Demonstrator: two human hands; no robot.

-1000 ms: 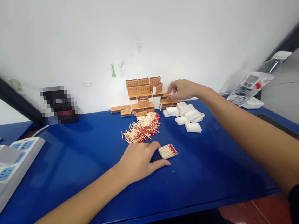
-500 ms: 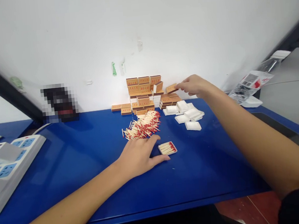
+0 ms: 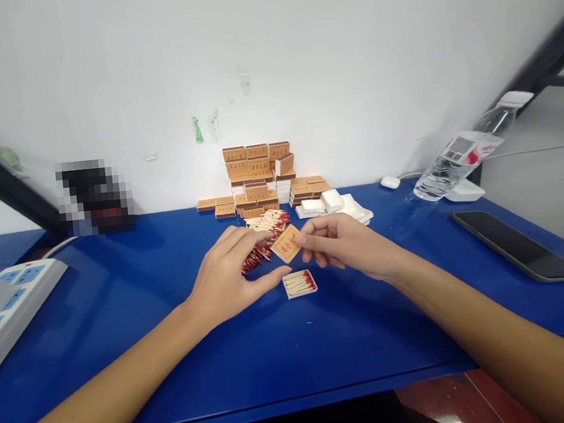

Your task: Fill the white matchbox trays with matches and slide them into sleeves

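Between thumb and fingers, my right hand pinches an orange matchbox sleeve with red lettering, held tilted above the table. My left hand is spread, its thumb and fingers apart just left of the sleeve; whether a fingertip touches it I cannot tell. Below both hands lies a white matchbox tray filled with red-tipped matches. Behind my left hand is a heap of loose matches, partly hidden by the fingers. White trays lie piled behind my right hand.
Matchboxes stand stacked against the wall. On the right are a leaning water bottle, a phone and a small white case. A power strip lies at the left of the blue table.
My right hand has brought the matchbox sleeve from the stack at the back toward the filled tray. My left hand has lifted slightly toward the sleeve. The view has shifted a little.
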